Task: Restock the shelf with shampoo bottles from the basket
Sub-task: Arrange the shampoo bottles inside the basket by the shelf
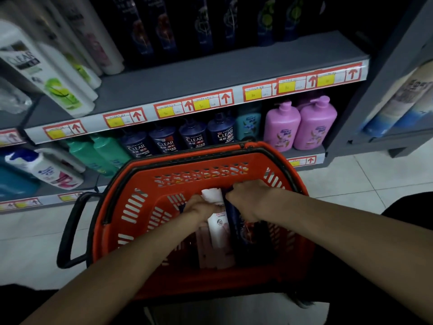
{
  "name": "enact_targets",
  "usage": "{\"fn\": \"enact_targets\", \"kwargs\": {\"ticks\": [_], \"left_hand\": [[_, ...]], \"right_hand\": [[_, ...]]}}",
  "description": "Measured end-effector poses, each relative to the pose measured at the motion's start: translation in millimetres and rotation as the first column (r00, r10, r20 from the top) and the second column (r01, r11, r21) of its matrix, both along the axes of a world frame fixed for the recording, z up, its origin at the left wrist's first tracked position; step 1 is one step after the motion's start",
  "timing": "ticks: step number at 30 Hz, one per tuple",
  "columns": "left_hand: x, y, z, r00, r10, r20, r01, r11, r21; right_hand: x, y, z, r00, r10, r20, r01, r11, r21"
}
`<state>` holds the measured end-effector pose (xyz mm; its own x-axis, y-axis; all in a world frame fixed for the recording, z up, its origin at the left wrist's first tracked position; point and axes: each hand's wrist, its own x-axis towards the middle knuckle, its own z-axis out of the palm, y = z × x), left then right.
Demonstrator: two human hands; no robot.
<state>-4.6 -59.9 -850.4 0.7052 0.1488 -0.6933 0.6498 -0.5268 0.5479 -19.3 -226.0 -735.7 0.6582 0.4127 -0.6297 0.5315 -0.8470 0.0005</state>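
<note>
An orange plastic basket [145, 221] stands on the floor in front of the grey shelf [210, 73]. Both my hands are down inside it. My left hand [199, 208] grips a white and pink shampoo bottle [219, 227] near its top. My right hand [248, 198] grips a dark blue bottle [234, 221] lying right beside the white one. More bottles lie dim and partly hidden at the basket's bottom.
The middle shelf board has bare grey room in front of dark bottles [164, 26]. White bottles [46, 73] stand at its left. Below stand green bottles, dark Clear bottles [194, 137] and pink pump bottles [302, 125]. The basket's black handle [70, 231] sticks out left over the tiled floor.
</note>
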Motion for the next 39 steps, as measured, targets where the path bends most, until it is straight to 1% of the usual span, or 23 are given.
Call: {"fn": "enact_targets", "kwargs": {"ticks": [3,6,9,11,13,15,17,21,23,25,27,30,32,34,36,38,39], "left_hand": [[-8,16,18,0.998,0.038,-0.047,-0.042,0.993,-0.108],[-21,34,39,0.998,0.047,-0.031,-0.053,0.972,-0.228],[-35,45,63,0.996,0.066,0.055,-0.046,0.951,-0.305],[-39,52,79,0.989,0.066,0.132,-0.024,0.954,-0.298],[-39,59,98,0.974,0.085,0.208,-0.024,0.961,-0.277],[-37,69,122,0.953,0.115,0.280,-0.029,0.955,-0.294],[-37,79,145,0.925,0.159,0.346,-0.040,0.944,-0.329],[-31,86,170,0.845,0.336,0.417,-0.137,0.889,-0.437],[-26,83,174,0.807,0.417,0.418,-0.192,0.855,-0.482],[-21,80,176,0.792,0.445,0.418,-0.203,0.837,-0.508],[-18,79,178,0.777,0.475,0.412,-0.220,0.819,-0.529],[-14,79,178,0.759,0.513,0.401,-0.265,0.806,-0.530],[-13,78,179,0.749,0.526,0.402,-0.290,0.807,-0.515],[-12,77,183,0.753,0.523,0.399,-0.301,0.813,-0.498],[-12,77,187,0.773,0.501,0.390,-0.290,0.825,-0.485],[-11,79,189,0.791,0.492,0.365,-0.290,0.825,-0.485],[-10,80,191,0.799,0.489,0.351,-0.287,0.821,-0.493]], "right_hand": [[-2,-2,3,1.000,0.012,0.010,-0.012,1.000,0.010],[-2,-1,3,0.999,0.028,0.016,-0.028,1.000,0.013],[-2,3,6,0.999,0.032,0.005,-0.032,0.998,0.054],[-3,7,5,1.000,0.010,-0.006,-0.010,0.995,0.101],[-3,14,6,0.998,-0.048,-0.031,0.053,0.979,0.197],[-4,24,8,0.991,-0.108,-0.074,0.126,0.940,0.318],[-5,33,10,0.981,-0.160,-0.107,0.191,0.870,0.455],[-5,50,14,0.962,-0.254,-0.101,0.256,0.711,0.655],[-2,55,17,0.949,-0.312,-0.047,0.253,0.665,0.702],[2,57,20,0.926,-0.377,-0.001,0.258,0.633,0.730],[4,61,22,0.906,-0.424,0.011,0.272,0.599,0.753],[3,70,22,0.884,-0.460,0.081,0.253,0.617,0.745],[2,77,24,0.865,-0.492,0.093,0.259,0.598,0.758],[1,84,29,0.853,-0.521,0.031,0.309,0.552,0.775],[2,87,33,0.843,-0.532,-0.087,0.389,0.489,0.781],[2,89,40,0.806,-0.540,-0.245,0.497,0.390,0.775],[3,89,42,0.769,-0.541,-0.340,0.562,0.320,0.763]]}}
